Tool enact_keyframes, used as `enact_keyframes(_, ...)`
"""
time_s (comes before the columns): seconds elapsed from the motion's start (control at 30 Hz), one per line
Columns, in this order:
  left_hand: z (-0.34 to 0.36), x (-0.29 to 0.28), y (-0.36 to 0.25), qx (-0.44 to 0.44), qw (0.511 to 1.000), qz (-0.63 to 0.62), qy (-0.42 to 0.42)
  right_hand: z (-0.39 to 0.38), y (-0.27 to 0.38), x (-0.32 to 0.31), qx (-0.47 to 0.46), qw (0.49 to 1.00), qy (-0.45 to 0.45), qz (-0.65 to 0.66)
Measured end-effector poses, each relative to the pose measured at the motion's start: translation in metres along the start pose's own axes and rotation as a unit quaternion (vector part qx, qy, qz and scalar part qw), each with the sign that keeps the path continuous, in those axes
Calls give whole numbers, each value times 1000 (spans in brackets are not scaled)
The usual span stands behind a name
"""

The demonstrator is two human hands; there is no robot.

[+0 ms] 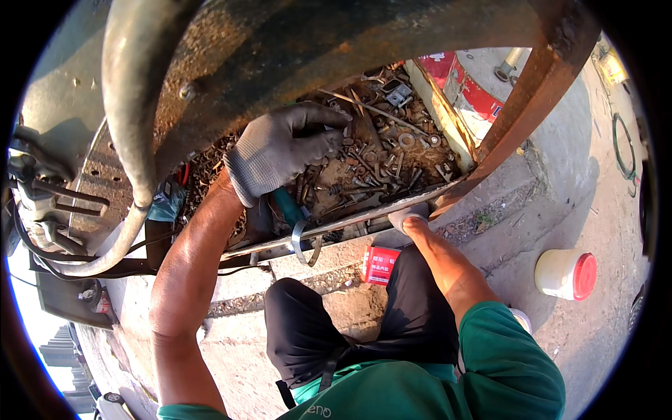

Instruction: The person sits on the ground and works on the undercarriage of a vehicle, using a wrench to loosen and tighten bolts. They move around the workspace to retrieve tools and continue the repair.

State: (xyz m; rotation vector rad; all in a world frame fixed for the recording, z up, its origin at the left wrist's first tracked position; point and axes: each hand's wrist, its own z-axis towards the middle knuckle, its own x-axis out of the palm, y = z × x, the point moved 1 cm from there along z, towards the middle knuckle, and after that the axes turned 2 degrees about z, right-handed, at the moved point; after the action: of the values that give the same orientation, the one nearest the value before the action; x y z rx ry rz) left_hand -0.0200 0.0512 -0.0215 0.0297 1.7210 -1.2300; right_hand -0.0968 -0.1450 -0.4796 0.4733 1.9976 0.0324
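My left hand (287, 150), in a grey knit glove, is over a metal tray (343, 227) of loose hardware. Its fingers curl toward the thumb in a pinch, tips close together; anything between them is too small to make out. Beneath and beside it lie bolts, nuts, a washer (406, 141) and rusty scraps. A thin rod (378, 112) slants across the pile. My gloved right hand (409, 215) is closed on the tray's near rim, its fingertips partly hidden. Near my left wrist a green cylindrical object (287, 207) leans by the rim, with a metal band (306, 245) hanging there.
A rusty curved beam (518, 119) arches over the tray's right end. A thick grey hose (129, 119) bends down at left. Between my knees is a red box (380, 264). A white bucket with a red lid (565, 274) lies on the concrete at right.
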Motion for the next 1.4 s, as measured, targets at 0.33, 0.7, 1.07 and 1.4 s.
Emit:
enact_keyframes(0.33, 7, 48, -14, 246, 895, 360, 98, 14, -29, 29, -15, 996, -90, -3)
enact_keyframes(0.7, 33, 59, -20, 197, 902, 374, 87, 15, -20, 30, -32, 996, -89, 6)
enact_keyframes(1.07, 77, 32, -2, 56, 906, 403, -117, 21, -12, 39, -13, 995, -96, 34)
enact_keyframes(1.4, 69, -12, 22, -11, 941, 328, -78, 23, -8, 46, -39, 997, -67, -1)
